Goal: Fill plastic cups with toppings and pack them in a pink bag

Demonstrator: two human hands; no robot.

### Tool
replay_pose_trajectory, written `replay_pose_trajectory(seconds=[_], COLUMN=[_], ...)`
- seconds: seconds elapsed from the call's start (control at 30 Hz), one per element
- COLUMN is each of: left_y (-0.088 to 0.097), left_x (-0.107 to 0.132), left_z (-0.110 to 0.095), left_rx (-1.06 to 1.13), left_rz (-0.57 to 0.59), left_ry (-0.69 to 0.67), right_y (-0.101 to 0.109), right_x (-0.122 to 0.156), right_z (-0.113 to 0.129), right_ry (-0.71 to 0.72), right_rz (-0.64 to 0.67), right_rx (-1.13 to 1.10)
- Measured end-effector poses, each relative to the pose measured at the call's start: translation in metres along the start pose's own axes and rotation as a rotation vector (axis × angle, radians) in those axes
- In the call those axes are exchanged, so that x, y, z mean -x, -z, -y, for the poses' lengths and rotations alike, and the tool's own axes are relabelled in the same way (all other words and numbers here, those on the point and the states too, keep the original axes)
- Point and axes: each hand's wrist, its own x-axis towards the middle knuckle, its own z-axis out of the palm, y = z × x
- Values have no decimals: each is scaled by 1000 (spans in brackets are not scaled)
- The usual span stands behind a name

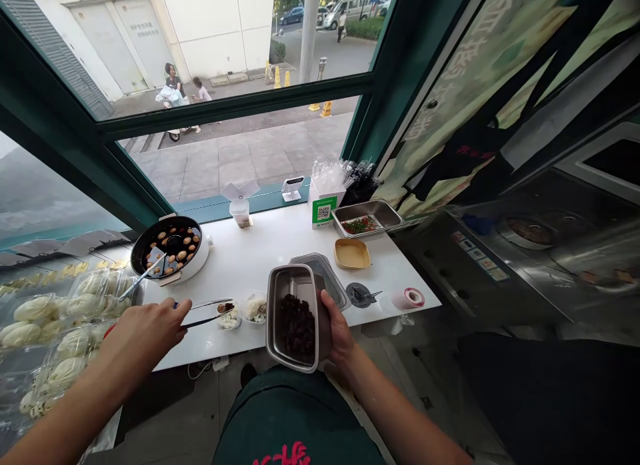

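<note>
My left hand is closed around a pair of metal tongs. The tong tips reach over a small clear cup of rice, where a bit of dark food shows on top. Beside it stands a second cup of rice. In my right hand I grip a deep steel pan by its right side, tilted toward me above the table's front edge. Dark brown chunks of food lie in the pan. Behind the pan, a clear plastic lid or tray is partly hidden.
A pot of eggs in dark broth stands at the left, near packs of buns. At the back are a cup, a QR-code box and a steel tray. A paper bowl and tape roll sit right.
</note>
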Motion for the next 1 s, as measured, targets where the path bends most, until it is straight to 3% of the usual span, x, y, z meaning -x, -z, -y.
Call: replay_pose_trajectory(seconds=[0.1,0.2,0.33,0.47,0.6,0.8,1.0], left_y=[-25,-33,-14,15,37,42,49], left_x=[-19,-24,-6,11,10,-9,-4], left_z=[12,22,16,-18,-54,-72,-74], left_rx=[24,34,21,52,51,20,-74], left_rz=[57,55,12,-40,-99,-94,-128], left_ry=[31,41,45,-41,-166,-189,-243], right_y=[5,5,3,-1,-7,-14,-12], right_x=[1,1,1,1,2,3,3], right_z=[7,5,-5,-17,-26,-35,-37], right_ry=[26,35,-30,-57,-63,-44,-61], right_rz=[-24,-45,-11,6,23,68,113], right_rx=[-34,-39,-46,-60,17,101,97])
